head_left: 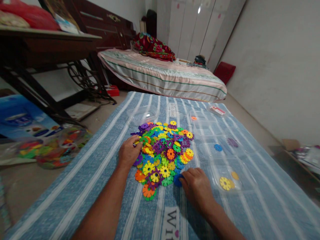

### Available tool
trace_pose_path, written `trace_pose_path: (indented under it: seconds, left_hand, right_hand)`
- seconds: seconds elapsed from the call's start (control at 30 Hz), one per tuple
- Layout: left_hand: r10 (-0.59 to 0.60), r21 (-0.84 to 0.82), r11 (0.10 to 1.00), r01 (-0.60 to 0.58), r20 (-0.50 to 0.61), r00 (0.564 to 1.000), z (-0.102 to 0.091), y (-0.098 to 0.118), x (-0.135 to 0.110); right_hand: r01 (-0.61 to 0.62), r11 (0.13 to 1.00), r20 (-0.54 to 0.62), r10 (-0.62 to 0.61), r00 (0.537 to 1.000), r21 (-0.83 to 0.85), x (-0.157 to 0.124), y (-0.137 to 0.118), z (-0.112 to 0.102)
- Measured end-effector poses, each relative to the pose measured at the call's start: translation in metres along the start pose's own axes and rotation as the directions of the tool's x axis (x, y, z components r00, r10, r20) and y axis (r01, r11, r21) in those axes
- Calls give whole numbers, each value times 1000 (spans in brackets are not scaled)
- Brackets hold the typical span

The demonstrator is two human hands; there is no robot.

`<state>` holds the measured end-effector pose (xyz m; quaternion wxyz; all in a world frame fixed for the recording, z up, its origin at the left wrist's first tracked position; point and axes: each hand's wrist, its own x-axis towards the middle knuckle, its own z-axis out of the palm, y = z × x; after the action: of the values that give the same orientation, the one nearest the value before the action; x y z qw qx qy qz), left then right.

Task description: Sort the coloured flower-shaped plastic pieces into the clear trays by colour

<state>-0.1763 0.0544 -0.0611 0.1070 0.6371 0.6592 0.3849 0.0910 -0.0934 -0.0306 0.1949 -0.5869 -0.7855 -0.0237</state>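
Striped blue-and-white cloth (pixel 82 186) bears heaped multicoloured plastic pieces (pixel 165 165); the right hand (pixel 196 185) pinches a round blue disc (pixel 177 180); the left hand (pixel 130 151) touches the heap, its grip unclear.

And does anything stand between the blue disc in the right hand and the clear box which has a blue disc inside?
Nothing visible does: between the held blue disc at the right hand and the clear box, only striped cloth shows.

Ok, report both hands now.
Left hand: at the pile of pieces; can't tell if it holds one.
Right hand: closed, holding a blue disc.
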Motion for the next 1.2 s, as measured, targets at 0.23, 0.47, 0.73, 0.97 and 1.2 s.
trace_pose_path:
  seconds: [0.23,0.47,0.73,0.97,1.2]
  left_hand:
    - [16,0,1000,-16,3,1000,0,-1,0]
    - [8,0,1000,-8,10,1000,-1,1,-1]
    - [14,4,1000,-14,-5,1000,0,-1,0]
    - [7,-9,1000,-7,1,1000,-2,2,-1]
    - [-15,-7,1000,15,14,1000,-2,1,-2]
  right_hand:
    - [-10,1000,13,10,1000,-24,-2,1,2]
    - [-92,996,225,90,970,-1,4,-7,-11]
    - [-107,994,258,98,961,23,4,-11,-15]
    - [-49,980,75,35,997,194,4,1,-24]
    - [-204,967,-426,123,896,-151,38,58,-63]
